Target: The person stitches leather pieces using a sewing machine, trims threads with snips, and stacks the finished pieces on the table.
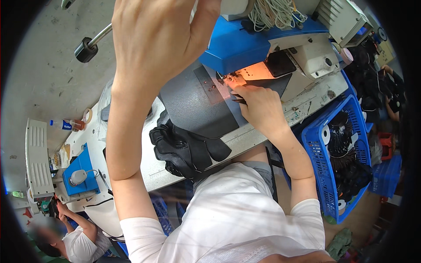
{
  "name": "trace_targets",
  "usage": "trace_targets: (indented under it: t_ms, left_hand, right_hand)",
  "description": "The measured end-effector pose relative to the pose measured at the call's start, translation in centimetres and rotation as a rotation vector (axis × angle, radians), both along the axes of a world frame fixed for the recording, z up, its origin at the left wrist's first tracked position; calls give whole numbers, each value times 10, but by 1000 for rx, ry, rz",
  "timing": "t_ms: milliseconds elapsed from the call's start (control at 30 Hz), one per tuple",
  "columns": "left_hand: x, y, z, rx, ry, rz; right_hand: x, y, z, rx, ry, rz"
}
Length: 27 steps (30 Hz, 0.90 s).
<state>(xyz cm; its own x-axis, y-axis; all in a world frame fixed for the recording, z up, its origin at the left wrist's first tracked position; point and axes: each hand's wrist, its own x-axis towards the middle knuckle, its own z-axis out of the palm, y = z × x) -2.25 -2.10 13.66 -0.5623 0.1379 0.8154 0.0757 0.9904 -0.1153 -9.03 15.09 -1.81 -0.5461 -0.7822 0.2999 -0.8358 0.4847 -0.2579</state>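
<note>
My left hand is raised high at the top of the view, in front of the blue and white sewing machine; its fingers run up past the edge, so what they do is hidden. Under the lit machine head, my right hand is closed around a small black pointed tool, with its fingertips close to the needle area. A dark grey plate covers the bed left of that hand. Black fabric pieces lie bunched at the table's front edge, below the plate and apart from both hands.
A black phone lies on the machine bed beyond my right hand. Blue crates with black pieces and white spools stand at the right. At the far left are a second blue machine, a bottle and a seated person.
</note>
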Motion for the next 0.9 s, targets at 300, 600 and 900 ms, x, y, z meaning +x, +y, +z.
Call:
trace_targets:
  t_ms: [300, 600, 900]
  left_hand:
    - [95, -25, -90, 16, 165, -215]
    - [234, -26, -293, 1075, -239, 731]
    - [208, 16, -296, 1394, -565, 593]
  right_hand:
    - [65, 17, 6, 293, -696, 727]
    - [71, -58, -157, -160, -704, 439]
    - [101, -73, -158, -33, -746, 323]
